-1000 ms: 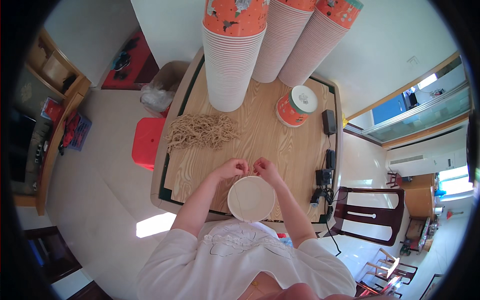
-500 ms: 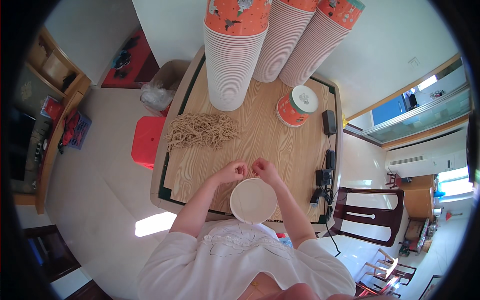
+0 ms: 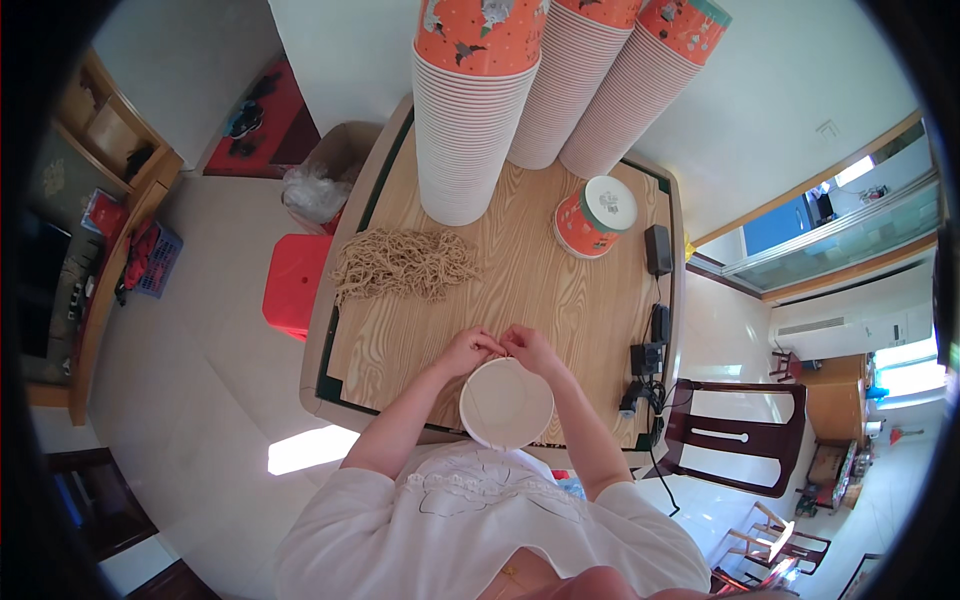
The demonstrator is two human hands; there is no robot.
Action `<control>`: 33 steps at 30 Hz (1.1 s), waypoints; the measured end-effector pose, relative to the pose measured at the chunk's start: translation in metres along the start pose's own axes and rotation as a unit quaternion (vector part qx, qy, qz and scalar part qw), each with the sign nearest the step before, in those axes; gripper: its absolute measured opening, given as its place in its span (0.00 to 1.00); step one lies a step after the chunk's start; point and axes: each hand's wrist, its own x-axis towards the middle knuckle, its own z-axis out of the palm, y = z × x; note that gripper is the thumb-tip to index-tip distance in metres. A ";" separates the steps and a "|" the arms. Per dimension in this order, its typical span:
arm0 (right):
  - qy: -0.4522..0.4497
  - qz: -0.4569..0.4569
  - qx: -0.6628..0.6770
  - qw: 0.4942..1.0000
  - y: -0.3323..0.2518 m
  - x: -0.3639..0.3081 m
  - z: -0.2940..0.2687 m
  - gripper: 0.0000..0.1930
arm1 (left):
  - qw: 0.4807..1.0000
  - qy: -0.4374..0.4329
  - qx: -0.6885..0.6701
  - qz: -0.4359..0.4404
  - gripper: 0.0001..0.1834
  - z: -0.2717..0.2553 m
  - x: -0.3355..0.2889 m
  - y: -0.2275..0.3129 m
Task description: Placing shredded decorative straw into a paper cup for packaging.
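Observation:
A round paper bucket (image 3: pixel 507 405) with a pale inside stands at the table's near edge, right in front of me, its mouth up. At its far rim my left hand (image 3: pixel 472 352) and my right hand (image 3: pixel 530 350) meet, fingers pinched together. Whatever is between the fingertips is too small to make out. A faint thin line shows inside the bucket. Farther off to the left lies a tangled heap of tan cords (image 3: pixel 408 265). Beyond my right hand an orange paper bucket (image 3: pixel 585 225) rests upside down, its white bottom up.
Tall stacks of paper buckets, one (image 3: pixel 468 140) at back left and others (image 3: pixel 570 90) behind it, rise from the wood-grain table (image 3: pixel 520 290). Black power adapters (image 3: pixel 657 250) and cables line the right edge. A red stool (image 3: pixel 295 285) stands left, a dark chair (image 3: pixel 735 435) right.
My hands have come together at the bucket's far rim, where a small gap was between them. The left hand moved slightly right. Bucket and cords stay put.

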 end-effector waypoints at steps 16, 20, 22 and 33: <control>-0.021 -0.011 0.111 0.993 -0.003 0.001 -0.003 0.03 | 0.989 -0.044 0.138 0.010 0.04 -0.004 0.002 0.036; -0.030 0.002 0.108 0.994 -0.013 -0.005 -0.007 0.03 | 0.994 -0.033 0.104 0.005 0.05 -0.004 -0.003 0.039; -0.034 0.012 0.092 0.995 -0.021 -0.009 -0.009 0.03 | 0.995 -0.027 0.093 -0.004 0.05 -0.004 -0.005 0.040; 0.051 -0.006 0.035 0.998 -0.022 -0.019 -0.001 0.06 | 0.964 0.013 -0.201 -0.171 0.06 0.000 -0.004 0.027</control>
